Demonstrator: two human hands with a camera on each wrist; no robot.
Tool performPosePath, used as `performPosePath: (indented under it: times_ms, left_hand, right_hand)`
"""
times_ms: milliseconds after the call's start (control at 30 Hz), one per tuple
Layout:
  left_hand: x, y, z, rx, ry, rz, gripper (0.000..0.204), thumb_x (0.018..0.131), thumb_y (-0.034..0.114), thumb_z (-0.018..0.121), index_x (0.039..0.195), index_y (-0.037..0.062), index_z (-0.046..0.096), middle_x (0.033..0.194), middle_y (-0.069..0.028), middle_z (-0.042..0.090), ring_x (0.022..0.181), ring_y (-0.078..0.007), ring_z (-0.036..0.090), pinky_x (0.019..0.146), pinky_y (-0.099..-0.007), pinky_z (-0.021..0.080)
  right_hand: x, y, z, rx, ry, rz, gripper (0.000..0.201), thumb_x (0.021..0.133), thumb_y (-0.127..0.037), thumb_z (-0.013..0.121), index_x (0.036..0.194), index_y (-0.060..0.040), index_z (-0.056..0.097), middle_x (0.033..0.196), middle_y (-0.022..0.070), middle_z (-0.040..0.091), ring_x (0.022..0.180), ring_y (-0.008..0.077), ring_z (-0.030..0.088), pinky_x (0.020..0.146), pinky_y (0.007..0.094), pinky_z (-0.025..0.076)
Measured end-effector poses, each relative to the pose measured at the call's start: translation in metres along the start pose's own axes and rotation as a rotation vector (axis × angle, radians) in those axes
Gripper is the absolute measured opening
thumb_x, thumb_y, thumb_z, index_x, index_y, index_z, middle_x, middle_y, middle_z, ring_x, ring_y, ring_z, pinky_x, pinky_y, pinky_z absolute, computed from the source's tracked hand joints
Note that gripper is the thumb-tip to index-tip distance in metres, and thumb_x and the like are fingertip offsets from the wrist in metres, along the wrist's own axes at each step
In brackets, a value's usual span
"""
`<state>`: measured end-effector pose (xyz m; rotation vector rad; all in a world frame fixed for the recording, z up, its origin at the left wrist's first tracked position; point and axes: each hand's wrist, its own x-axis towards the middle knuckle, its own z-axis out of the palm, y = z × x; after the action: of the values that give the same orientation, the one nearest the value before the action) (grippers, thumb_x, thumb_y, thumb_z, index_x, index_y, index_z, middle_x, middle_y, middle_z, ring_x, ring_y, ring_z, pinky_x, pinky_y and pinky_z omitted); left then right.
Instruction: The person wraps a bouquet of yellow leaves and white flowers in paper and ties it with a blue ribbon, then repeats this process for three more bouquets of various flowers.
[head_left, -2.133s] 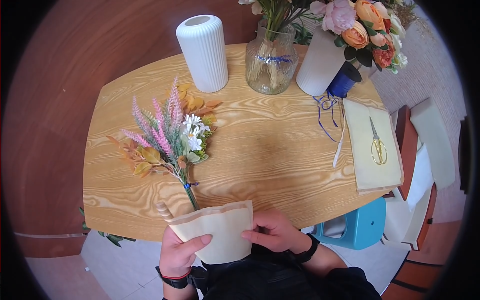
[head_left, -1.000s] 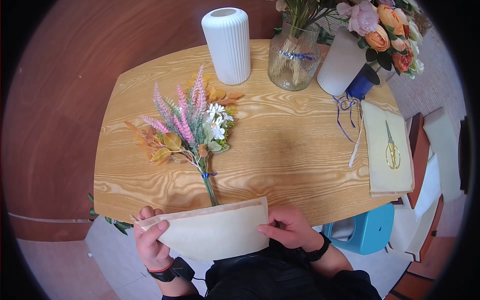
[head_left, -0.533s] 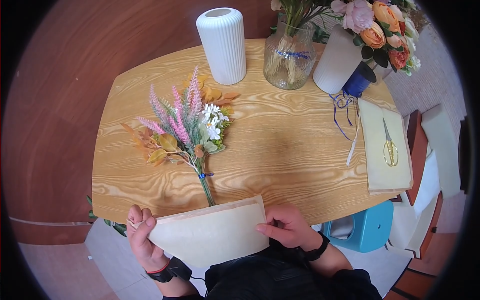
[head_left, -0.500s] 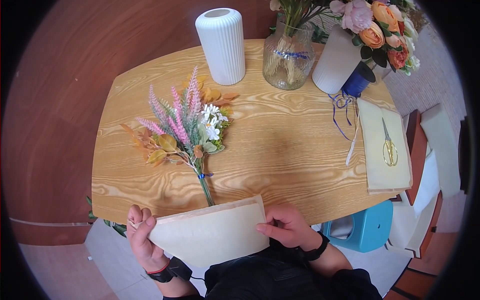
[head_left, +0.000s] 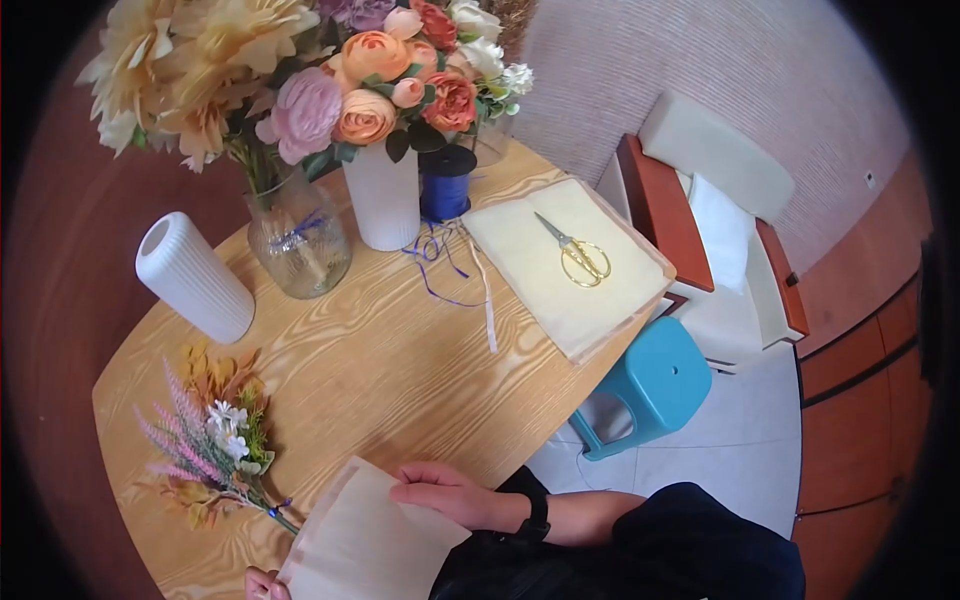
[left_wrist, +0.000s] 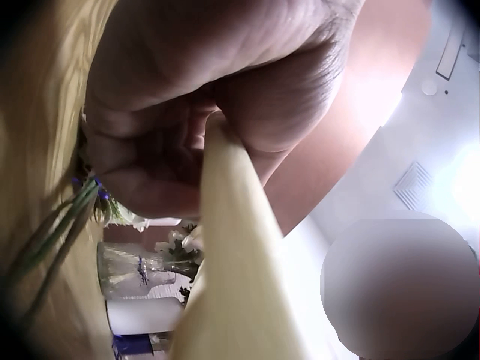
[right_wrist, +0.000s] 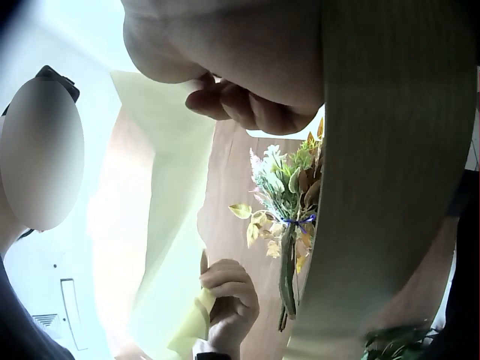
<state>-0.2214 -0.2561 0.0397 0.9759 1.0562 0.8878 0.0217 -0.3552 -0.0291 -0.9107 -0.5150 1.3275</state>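
A sheet of cream wrapping paper (head_left: 375, 535) is held up at the near edge of the table, one side in each hand. My left hand (head_left: 264, 585), mostly cut off by the bottom of the head view, grips its left side; the left wrist view shows fingers curled about the paper's edge. At the other side my right hand (head_left: 450, 495) pinches the paper between thumb and fingers. Just beyond the sheet lies a bouquet (head_left: 225, 430) of pink spikes, white daisies and orange leaves. Blue ribbon ties its stems (right_wrist: 287, 277).
Gold-handled scissors (head_left: 585, 262) lie on a stack of cream paper (head_left: 540, 305). Behind stand a white ribbed vase (head_left: 195, 280), a glass vase (head_left: 300, 250) and another white vase (head_left: 383, 200) with flowers. A blue ribbon spool (head_left: 446, 185) is beside them. A blue stool (head_left: 660, 375) stands right.
The head view has turned right, so the bouquet and vases now appear farther left and the scissors nearer the middle. Both hands still hold the paper, which now looks more tilted.
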Motion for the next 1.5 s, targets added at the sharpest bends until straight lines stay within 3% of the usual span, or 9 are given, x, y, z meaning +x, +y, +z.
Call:
performPosePath:
  times_ms: [100, 300, 400, 600, 700, 800, 1067, 1400, 1500]
  left_hand:
    - [0.011, -0.010, -0.025, -0.029, -0.294, 0.011, 0.017, 0.095, 0.016, 0.056, 0.094, 0.0075, 0.041, 0.088, -0.0048, 0.050, 0.075, -0.0103, 0.048, 0.066, -0.0256, 0.040]
    - [-0.001, -0.002, -0.017, 0.029, -0.260, 0.045, 0.018, 0.090, 0.012, 0.058, 0.091, 0.0089, 0.040, 0.081, 0.0005, 0.041, 0.074, -0.0090, 0.040, 0.069, -0.0247, 0.035]
    - [-0.002, -0.004, -0.022, 0.406, -0.245, 0.439, 0.019, 0.088, 0.009, 0.059, 0.099, 0.0054, 0.044, 0.085, -0.0013, 0.043, 0.076, -0.0114, 0.043, 0.071, -0.0250, 0.037]
    - [-0.006, -0.008, -0.041, 0.002, -0.067, 0.075, 0.021, 0.085, 0.004, 0.060, 0.105, -0.0011, 0.057, 0.111, -0.0134, 0.053, 0.088, -0.0174, 0.053, 0.080, -0.0332, 0.044]
    - [-0.003, -0.019, -0.055, 0.550, -0.135, 0.665, 0.015, 0.089, 0.004, 0.062, 0.101, -0.0035, 0.061, 0.102, -0.0131, 0.059, 0.085, -0.0169, 0.054, 0.076, -0.0327, 0.046]
    - [-0.008, 0.012, -0.019, -0.177, -0.211, -0.058, 0.023, 0.085, -0.001, 0.060, 0.088, 0.0095, 0.039, 0.078, -0.0047, 0.054, 0.052, -0.0079, 0.051, 0.037, -0.0220, 0.036]
    - [0.003, -0.022, -0.017, 0.002, -0.004, -0.005, 0.019, 0.082, -0.002, 0.071, 0.099, -0.0023, 0.061, 0.082, -0.0053, 0.063, 0.053, -0.0095, 0.053, 0.043, -0.0218, 0.039]
    - [0.012, -0.010, 0.010, 0.289, -0.240, -0.238, 0.015, 0.087, -0.001, 0.068, 0.102, -0.0027, 0.063, 0.069, -0.0031, 0.061, 0.051, -0.0072, 0.054, 0.044, -0.0188, 0.038]
    - [0.013, -0.019, 0.027, 0.154, -0.226, -0.072, 0.031, 0.085, -0.007, 0.068, 0.113, -0.0017, 0.055, 0.075, -0.0047, 0.064, 0.054, -0.0109, 0.059, 0.046, -0.0219, 0.045]
  right_hand:
    - [0.000, -0.004, 0.003, 0.114, 0.115, 0.078, 0.021, 0.097, -0.021, 0.057, 0.079, -0.0107, 0.053, 0.074, -0.0074, 0.048, 0.070, 0.0009, 0.045, 0.061, 0.0205, 0.037]
    - [0.003, 0.001, -0.005, 0.320, 0.165, 0.107, 0.017, 0.097, -0.020, 0.055, 0.083, -0.0120, 0.055, 0.074, -0.0071, 0.048, 0.070, 0.0013, 0.046, 0.062, 0.0199, 0.038]
    - [0.005, -0.007, -0.002, 0.370, 0.176, 0.113, 0.016, 0.098, -0.019, 0.054, 0.083, -0.0121, 0.055, 0.074, -0.0067, 0.049, 0.069, 0.0018, 0.047, 0.061, 0.0201, 0.039]
    - [0.003, -0.008, -0.004, 0.389, 0.174, 0.106, 0.015, 0.098, -0.018, 0.053, 0.084, -0.0113, 0.056, 0.074, -0.0058, 0.050, 0.068, 0.0028, 0.048, 0.061, 0.0206, 0.039]
    - [0.002, -0.007, -0.005, 0.395, 0.185, 0.092, 0.014, 0.097, -0.016, 0.052, 0.086, -0.0106, 0.056, 0.074, -0.0049, 0.051, 0.068, 0.0038, 0.050, 0.061, 0.0215, 0.041]
    - [0.000, -0.007, -0.005, 0.336, 0.287, 0.084, 0.011, 0.096, -0.015, 0.052, 0.088, -0.0097, 0.058, 0.076, -0.0031, 0.054, 0.070, 0.0057, 0.053, 0.062, 0.0225, 0.043]
    - [-0.006, -0.014, -0.023, 0.137, 0.414, -0.096, 0.010, 0.095, -0.013, 0.053, 0.087, -0.0073, 0.056, 0.078, -0.0001, 0.059, 0.071, 0.0073, 0.055, 0.063, 0.0214, 0.043]
    - [-0.024, -0.060, -0.057, -0.338, 0.462, -0.377, 0.017, 0.097, -0.013, 0.057, 0.082, -0.0081, 0.052, 0.077, -0.0034, 0.057, 0.070, 0.0019, 0.047, 0.062, 0.0190, 0.038]
    - [-0.030, -0.062, -0.066, -0.315, 0.520, -0.422, 0.017, 0.097, -0.014, 0.057, 0.083, -0.0078, 0.052, 0.077, -0.0036, 0.058, 0.069, 0.0019, 0.047, 0.062, 0.0187, 0.038]
